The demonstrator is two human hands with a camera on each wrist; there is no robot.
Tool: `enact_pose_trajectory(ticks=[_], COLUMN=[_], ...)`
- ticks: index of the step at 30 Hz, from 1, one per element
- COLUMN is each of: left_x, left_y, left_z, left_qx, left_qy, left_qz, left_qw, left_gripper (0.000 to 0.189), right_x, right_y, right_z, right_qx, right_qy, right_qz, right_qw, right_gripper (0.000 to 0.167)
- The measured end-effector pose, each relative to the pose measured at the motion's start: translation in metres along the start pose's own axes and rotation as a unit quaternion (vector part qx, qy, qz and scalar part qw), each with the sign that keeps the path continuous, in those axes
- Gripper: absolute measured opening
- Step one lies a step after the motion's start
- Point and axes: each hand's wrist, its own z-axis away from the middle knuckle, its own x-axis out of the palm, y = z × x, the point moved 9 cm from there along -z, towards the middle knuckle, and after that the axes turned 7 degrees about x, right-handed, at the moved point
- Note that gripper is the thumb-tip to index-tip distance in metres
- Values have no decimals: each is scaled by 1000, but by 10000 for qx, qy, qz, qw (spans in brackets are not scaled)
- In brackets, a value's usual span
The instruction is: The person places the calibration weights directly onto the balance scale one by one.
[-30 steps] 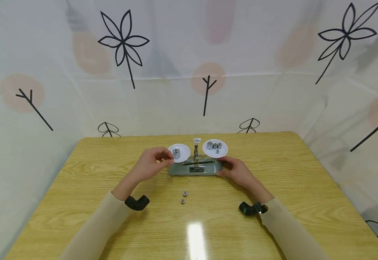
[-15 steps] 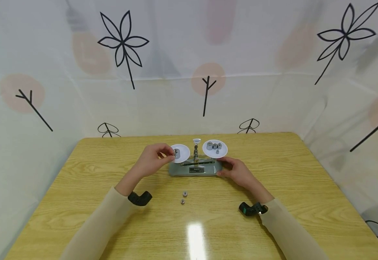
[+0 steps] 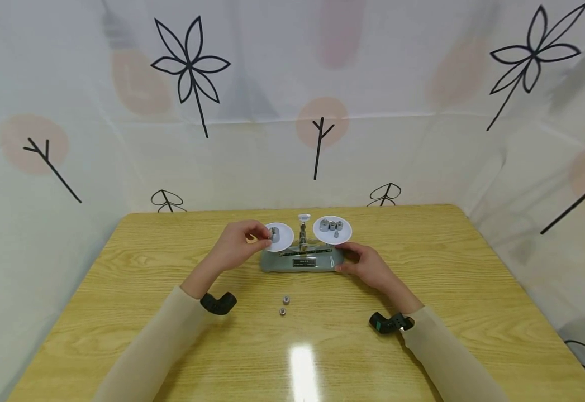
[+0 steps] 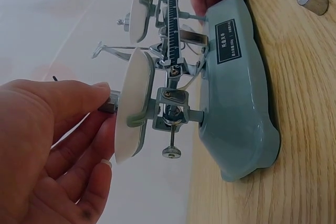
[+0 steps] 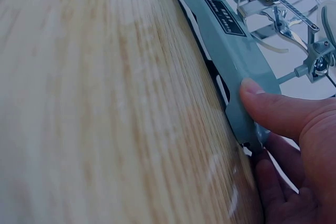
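Observation:
A grey-green pan balance stands near the back of the table. My left hand is at its left white pan, thumb and fingers pinching a metal balance weight; in the left wrist view that weight shows partly behind the fingertips. With my right hand I grip the right end of the base; the right wrist view has the thumb on its front face and the fingers around the end. On the right pan sit several metal weights.
Two small weights, a larger one and a smaller one, stand on the wooden table in front of the balance. Behind the table hangs a patterned white cloth.
My left hand has moved slightly right and over the left pan, and the weight there has shifted a little toward the back. My right hand stays on the base.

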Motion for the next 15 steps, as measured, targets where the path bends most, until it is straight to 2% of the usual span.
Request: enact_pose_trajectory(ticks=[15], left_x=[1], left_y=[-3], left_z=[-9], left_qx=[-113], left_qy=[-216], left_qz=[-51], left_qw=[9997], left_gripper=[6], right_x=[1], right_y=[3], right_z=[-2], right_qx=[-30], right_qy=[19], right_qz=[41], right_qw=[10000], right_gripper=[57])
